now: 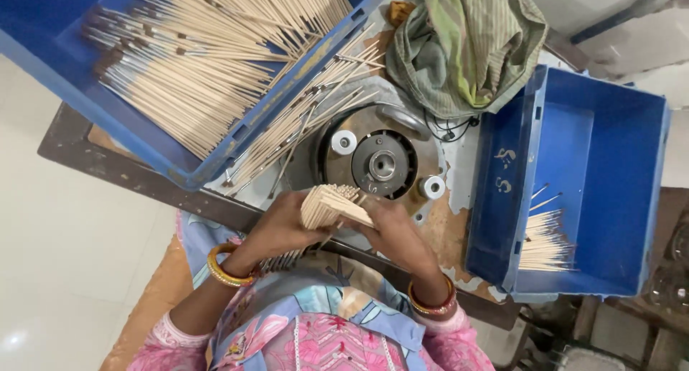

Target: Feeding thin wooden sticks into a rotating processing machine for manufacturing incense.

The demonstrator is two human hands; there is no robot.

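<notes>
My left hand and my right hand both clasp a thick bundle of thin wooden brush sticks, held just in front of my chest. The pale stick ends fan out toward a round metal machine head on the work table. The dark ferrule ends of the bundle poke out below my left hand. Bangles ring both wrists.
A large blue crate full of similar sticks lies at upper left, with loose sticks spilling beside it. A second blue crate at right holds a small pile of sticks. A crumpled green cloth sits behind the machine.
</notes>
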